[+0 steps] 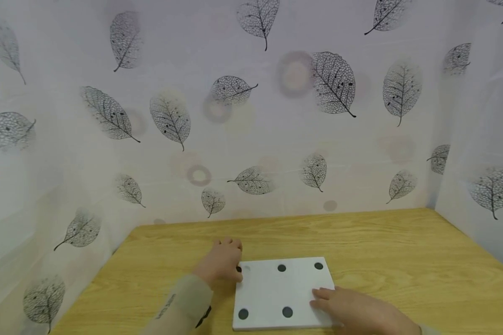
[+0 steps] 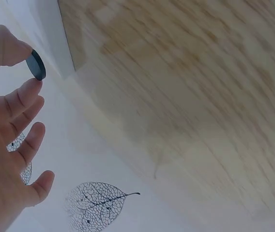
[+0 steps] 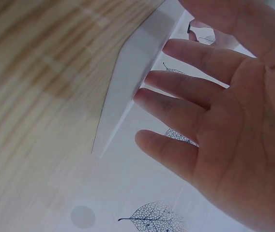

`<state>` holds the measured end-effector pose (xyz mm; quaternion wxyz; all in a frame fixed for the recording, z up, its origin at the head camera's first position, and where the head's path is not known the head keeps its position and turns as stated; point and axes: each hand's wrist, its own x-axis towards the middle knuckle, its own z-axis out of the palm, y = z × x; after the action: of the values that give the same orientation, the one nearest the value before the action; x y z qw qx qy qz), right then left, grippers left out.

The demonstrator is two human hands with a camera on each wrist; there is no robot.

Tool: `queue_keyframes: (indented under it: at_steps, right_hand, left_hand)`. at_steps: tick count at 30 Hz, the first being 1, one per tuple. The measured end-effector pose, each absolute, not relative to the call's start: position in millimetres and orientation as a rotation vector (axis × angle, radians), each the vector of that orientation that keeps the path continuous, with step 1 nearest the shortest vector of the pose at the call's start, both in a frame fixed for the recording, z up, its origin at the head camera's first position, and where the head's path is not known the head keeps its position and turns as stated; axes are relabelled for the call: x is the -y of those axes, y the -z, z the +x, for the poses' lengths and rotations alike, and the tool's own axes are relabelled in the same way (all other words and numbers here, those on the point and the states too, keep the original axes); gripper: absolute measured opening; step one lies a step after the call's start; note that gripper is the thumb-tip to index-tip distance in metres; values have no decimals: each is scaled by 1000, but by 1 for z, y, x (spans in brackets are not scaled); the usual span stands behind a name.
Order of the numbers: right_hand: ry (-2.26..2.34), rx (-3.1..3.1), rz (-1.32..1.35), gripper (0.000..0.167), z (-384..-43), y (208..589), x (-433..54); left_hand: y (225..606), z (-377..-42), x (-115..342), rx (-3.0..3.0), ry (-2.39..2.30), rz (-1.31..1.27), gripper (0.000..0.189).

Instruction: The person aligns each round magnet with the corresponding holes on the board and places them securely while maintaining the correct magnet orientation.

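Observation:
A white rectangular board (image 1: pixel 272 291) lies on the table with several dark round discs on its face, among them one disc (image 1: pixel 282 268) at the middle of the far edge. At the far left corner, my left hand (image 1: pixel 221 261) pinches a dark disc (image 2: pixel 37 65) on its edge between thumb and index finger; the other fingers are spread. A faint grey round mark (image 1: pixel 247 268) shows on the board beside it. My right hand (image 1: pixel 356 308) lies with straight fingers over the board's right edge, its fingertips (image 1: pixel 318 303) on the white surface. It hides the near right corner.
The wood-grain table (image 1: pixel 381 251) extends around the board. A pale sheet (image 1: pixel 268 125) printed with dark leaves hangs behind the table and along both sides. A dark strap (image 1: pixel 203 317) shows under the left wrist.

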<state>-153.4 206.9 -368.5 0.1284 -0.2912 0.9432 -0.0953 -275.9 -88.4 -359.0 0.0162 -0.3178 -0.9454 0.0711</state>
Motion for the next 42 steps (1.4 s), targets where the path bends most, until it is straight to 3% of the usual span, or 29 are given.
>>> queue_keyframes:
  at_steps: [42]
  right_hand:
    - [292,-2736,-843,52,-154,369,-207]
  left_hand:
    - [364,-271,70,2925,-216,-1008,23]
